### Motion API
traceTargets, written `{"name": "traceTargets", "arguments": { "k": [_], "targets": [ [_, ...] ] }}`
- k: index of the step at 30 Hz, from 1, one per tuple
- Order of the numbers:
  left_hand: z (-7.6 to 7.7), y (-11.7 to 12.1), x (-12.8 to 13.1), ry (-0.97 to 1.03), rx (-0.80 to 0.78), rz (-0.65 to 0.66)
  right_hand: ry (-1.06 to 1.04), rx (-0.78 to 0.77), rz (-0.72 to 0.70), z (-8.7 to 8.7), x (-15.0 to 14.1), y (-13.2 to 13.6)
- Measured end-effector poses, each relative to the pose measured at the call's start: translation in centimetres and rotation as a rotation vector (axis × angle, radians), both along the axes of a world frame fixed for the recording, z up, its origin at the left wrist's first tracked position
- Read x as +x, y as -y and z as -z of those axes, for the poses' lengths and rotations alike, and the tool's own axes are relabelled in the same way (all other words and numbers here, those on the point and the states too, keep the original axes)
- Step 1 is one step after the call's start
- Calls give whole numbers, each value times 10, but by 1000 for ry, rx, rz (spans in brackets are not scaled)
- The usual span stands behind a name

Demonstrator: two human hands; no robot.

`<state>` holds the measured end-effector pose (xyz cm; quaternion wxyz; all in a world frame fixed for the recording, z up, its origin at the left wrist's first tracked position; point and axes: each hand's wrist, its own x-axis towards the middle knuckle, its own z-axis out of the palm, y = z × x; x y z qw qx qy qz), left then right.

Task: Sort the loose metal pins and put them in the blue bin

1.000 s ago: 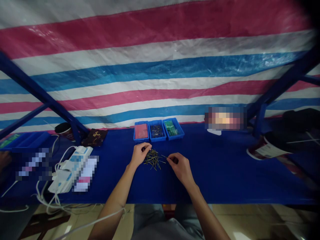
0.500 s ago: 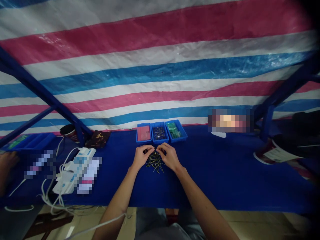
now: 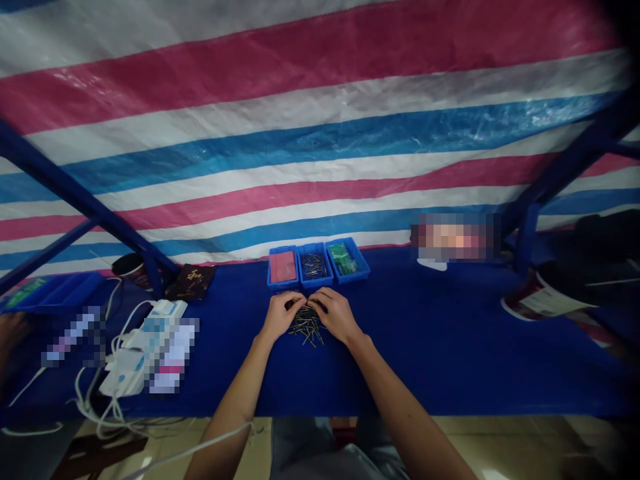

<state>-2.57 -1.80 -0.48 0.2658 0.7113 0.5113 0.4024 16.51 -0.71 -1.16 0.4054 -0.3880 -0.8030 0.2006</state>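
Note:
A loose pile of thin metal pins with gold-coloured ends [image 3: 306,327] lies on the blue table cover [image 3: 450,353], just in front of the trays. My left hand [image 3: 283,315] and my right hand [image 3: 335,315] are curled side by side at the pile's far edge, their fingertips nearly meeting. Their fingers hide part of the pile. Whether either hand holds a pin is too small to tell. Just beyond my hands stand several small blue trays: one with a flat red item [image 3: 283,267], one with sorted pins [image 3: 314,265], one with green pieces [image 3: 343,260].
White power strips with cables [image 3: 143,353] lie to my left, and a co-worker's hand [image 3: 11,333] shows at the far left by a blue tray [image 3: 55,292]. A dark pouch [image 3: 190,281], a paper cup [image 3: 127,265] and a striped tarpaulin [image 3: 320,133] lie beyond.
My right hand has moved left from beside the pile to its far edge, next to my left hand. The view has shifted slightly with my head.

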Motion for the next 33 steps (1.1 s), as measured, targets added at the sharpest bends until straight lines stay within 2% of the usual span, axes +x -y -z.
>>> {"name": "traceTargets", "arguments": {
  "k": [15,27,33],
  "targets": [
    [-2,1,0,-25,-4,-12,35,-64,-16,-3,0,2],
    [-6,2,2,-20,-9,7,129,-30,-12,-3,-1,-2],
    [-5,2,1,-16,-24,-8,54,-50,-34,-3,0,-1]
  ]
}}
